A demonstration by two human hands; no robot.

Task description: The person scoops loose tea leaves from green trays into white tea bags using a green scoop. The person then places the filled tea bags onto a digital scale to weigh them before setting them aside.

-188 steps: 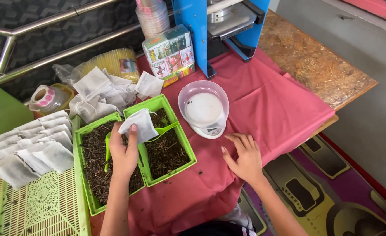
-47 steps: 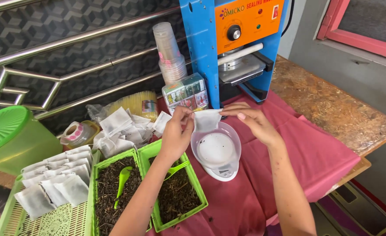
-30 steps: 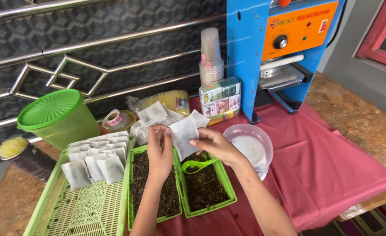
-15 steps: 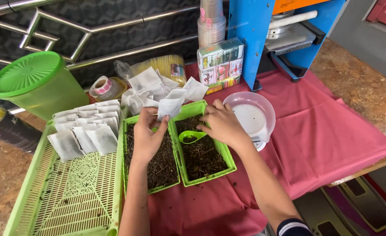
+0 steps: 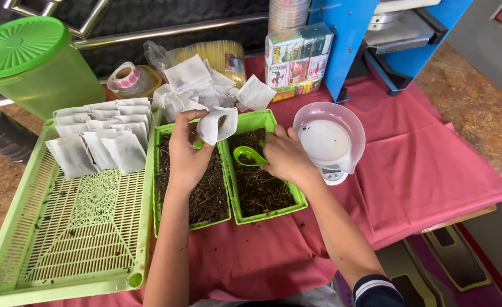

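Near the frame's centre the left hand pinches a small white bag by its edge, holding it with its mouth up above the divide between two green trays of dark dried leaves. The right hand is closed around the handle of a green scoop, whose bowl rests over the leaves of the right-hand tray, just below the bag. Whether the scoop carries leaves cannot be told.

As for progress: in the upper left part of the frame a green basket holds rows of flat white bags along its far end, about a dozen. They appear filled, though that cannot be confirmed. Most of the basket's mesh is bare, so I judge the batch well short of done. Behind the trays, at upper centre, lies a loose heap of bags that look empty, which suggests a good deal of filling is left. Both trays still hold plenty of leaves.

Right of the trays a small scale with a clear bowl stands on the red cloth; the bowl looks empty, so the bag in hand has apparently not been weighed. A blue machine stands at the upper right.
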